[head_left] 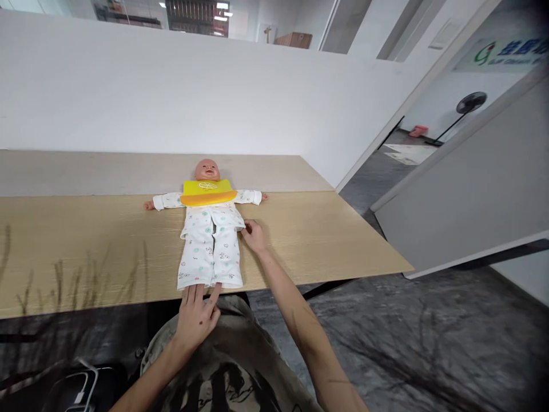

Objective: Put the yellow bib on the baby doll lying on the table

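A baby doll [207,170] lies on its back on the table, arms spread and head away from me. It wears a white printed top [221,216], matching trousers [195,257] and a yellow bib [208,189] with an orange pocket. My right hand [255,237] is closed at the top's lower right corner, its fingertips pinching the hem. At the table's front edge, my left hand [198,317] lies palm down, its fingers stretched out and touching the trouser cuffs. The doll's feet do not show.
The wooden table [317,229] ends at a right corner, with a paler strip [86,171] along its back. Behind it stands a white wall [171,97]. A grey panel [463,171] and a black fan [470,103] are to the right. A white cable [88,380] lies low on the left.
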Demonstrator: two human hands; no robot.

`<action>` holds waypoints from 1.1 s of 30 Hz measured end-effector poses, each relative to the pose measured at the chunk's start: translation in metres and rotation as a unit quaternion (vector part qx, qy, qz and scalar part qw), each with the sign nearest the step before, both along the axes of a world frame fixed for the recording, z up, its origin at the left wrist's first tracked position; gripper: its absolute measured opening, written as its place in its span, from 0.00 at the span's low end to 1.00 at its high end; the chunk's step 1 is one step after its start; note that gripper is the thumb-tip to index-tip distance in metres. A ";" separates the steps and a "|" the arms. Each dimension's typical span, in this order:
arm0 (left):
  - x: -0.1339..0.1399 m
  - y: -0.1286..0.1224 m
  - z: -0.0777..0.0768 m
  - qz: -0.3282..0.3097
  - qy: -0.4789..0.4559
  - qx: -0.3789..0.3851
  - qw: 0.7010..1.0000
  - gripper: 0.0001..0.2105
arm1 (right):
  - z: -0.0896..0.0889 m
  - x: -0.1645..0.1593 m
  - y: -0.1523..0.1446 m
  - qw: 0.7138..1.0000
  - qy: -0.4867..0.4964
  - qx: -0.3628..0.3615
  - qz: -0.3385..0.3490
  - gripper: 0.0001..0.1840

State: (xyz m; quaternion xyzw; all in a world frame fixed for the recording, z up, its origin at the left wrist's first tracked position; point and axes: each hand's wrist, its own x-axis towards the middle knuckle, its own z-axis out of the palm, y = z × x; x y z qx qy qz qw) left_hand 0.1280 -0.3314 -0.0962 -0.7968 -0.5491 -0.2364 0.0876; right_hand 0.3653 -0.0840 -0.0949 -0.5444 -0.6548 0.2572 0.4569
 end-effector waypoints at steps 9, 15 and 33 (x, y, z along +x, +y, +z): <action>0.025 0.008 -0.005 0.013 0.004 0.022 1.000 0.30 | 0.004 0.000 -0.001 1.000 -0.014 0.003 -0.004 0.09; 0.031 0.006 -0.008 0.012 -0.010 0.041 0.999 0.34 | 0.004 -0.002 -0.001 1.000 -0.001 0.002 0.005 0.11; 0.021 -0.021 0.030 -0.045 -0.027 0.127 0.991 0.41 | 0.022 -0.011 -0.014 0.995 -0.089 -0.034 -0.017 0.15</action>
